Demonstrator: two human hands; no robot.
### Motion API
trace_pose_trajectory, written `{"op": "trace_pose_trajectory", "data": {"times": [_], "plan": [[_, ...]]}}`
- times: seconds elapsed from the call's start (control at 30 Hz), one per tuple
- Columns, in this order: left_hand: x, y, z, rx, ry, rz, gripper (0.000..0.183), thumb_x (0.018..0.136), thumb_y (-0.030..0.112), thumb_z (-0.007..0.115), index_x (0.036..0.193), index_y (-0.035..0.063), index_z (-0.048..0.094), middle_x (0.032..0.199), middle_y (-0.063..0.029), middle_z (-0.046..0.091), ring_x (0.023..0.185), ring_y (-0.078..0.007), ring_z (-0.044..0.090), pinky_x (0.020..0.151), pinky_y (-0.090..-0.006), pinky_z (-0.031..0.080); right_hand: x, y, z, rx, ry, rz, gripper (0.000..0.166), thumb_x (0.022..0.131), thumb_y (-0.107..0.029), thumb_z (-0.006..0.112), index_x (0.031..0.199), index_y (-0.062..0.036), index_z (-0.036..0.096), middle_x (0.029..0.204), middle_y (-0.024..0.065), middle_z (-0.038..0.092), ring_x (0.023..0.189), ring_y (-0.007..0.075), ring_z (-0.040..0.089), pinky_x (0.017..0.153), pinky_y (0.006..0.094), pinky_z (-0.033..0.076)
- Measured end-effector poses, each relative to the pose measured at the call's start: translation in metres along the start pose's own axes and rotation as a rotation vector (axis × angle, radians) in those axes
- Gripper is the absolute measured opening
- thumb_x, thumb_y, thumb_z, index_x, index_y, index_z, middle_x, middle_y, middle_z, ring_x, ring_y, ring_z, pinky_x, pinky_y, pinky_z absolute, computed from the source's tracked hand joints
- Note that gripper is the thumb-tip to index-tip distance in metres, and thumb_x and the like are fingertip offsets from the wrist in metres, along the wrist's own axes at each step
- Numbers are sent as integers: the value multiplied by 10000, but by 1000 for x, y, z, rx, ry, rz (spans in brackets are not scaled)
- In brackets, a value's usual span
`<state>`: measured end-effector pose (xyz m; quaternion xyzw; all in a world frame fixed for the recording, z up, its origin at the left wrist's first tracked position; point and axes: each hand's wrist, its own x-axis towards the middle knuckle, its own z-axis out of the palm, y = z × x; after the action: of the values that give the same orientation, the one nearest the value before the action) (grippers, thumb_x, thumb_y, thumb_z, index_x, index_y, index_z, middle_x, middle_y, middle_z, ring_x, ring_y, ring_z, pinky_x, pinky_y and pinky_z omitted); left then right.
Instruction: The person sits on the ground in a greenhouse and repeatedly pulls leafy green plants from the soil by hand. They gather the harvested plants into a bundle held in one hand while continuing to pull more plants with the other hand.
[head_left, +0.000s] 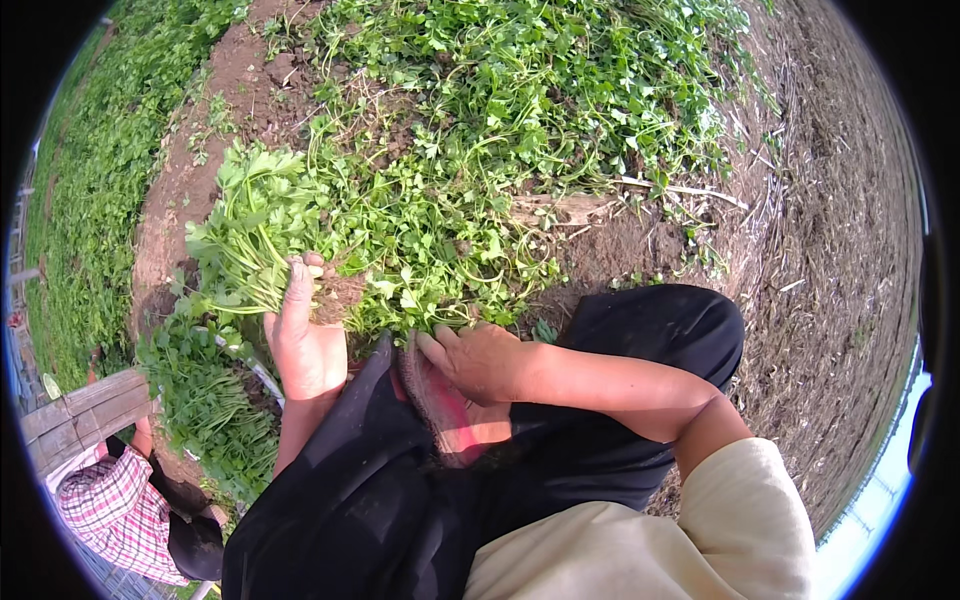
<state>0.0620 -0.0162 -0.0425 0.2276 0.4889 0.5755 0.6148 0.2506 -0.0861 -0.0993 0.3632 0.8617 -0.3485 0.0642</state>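
My left hand (304, 330) is closed around the root end of a bunch of leafy green celery-like plants (251, 232). The leaves point up and left, and brown roots with soil (337, 298) stick out to the right of the thumb. My right hand (476, 360) is low between my knees, fingers bent, at the near edge of loose green plants (450, 247) on the soil. Its fingertips touch or nearly touch the stems; whether they grip any is hidden. Just below it is my pink and dark shoe (442, 412).
Gathered greens (214, 405) lie left of my left leg beside a pale strip (259, 375). A person in a checked shirt (112, 510) is at lower left, near a woven-looking hat (86, 420). Growing plants (105, 157) stand at far left; dry, straw-strewn soil (832, 247) lies at right.
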Motion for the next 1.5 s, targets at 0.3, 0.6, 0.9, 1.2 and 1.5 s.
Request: {"op": "trace_pose_trajectory", "data": {"times": [0.3,0.6,0.9,1.2,1.5], "plan": [[-2,5,-7,41,37,-29,169,951,191,584,1083,87,575,998,-18,600,944,-156,585,840,-393,515,-14,36,-88,255,93,180,429,769,-302,673,1109,-60,574,915,182,649,835,374,634,730,460,505],[-4,5,-9,-24,21,-108,152,947,183,587,1042,65,597,967,-28,613,884,-154,606,766,-372,530,-17,8,-23,265,-510,-173,534,803,-328,658,1234,-48,513,1192,194,537,1074,363,553,910,417,462],[-2,3,-24,62,20,-87,155,925,179,615,995,42,618,932,-35,620,870,-146,608,782,-344,519,58,168,-156,-14,609,1060,1043,770,-669,623,1461,-34,166,1331,283,412,1196,396,489,952,460,457],[1,0,-28,76,34,-89,141,920,159,614,1012,54,594,922,-20,607,881,-145,598,807,-348,513,34,139,-132,-123,707,418,294,699,8,575,954,-135,607,925,85,558,949,294,563,822,396,487],[-4,0,-13,7,-28,-222,224,870,174,692,1029,35,614,948,-39,649,910,-134,595,837,-315,479,-119,102,-218,968,1293,-216,323,767,-44,682,1072,-36,576,958,20,624,828,121,611,738,270,526]]}}
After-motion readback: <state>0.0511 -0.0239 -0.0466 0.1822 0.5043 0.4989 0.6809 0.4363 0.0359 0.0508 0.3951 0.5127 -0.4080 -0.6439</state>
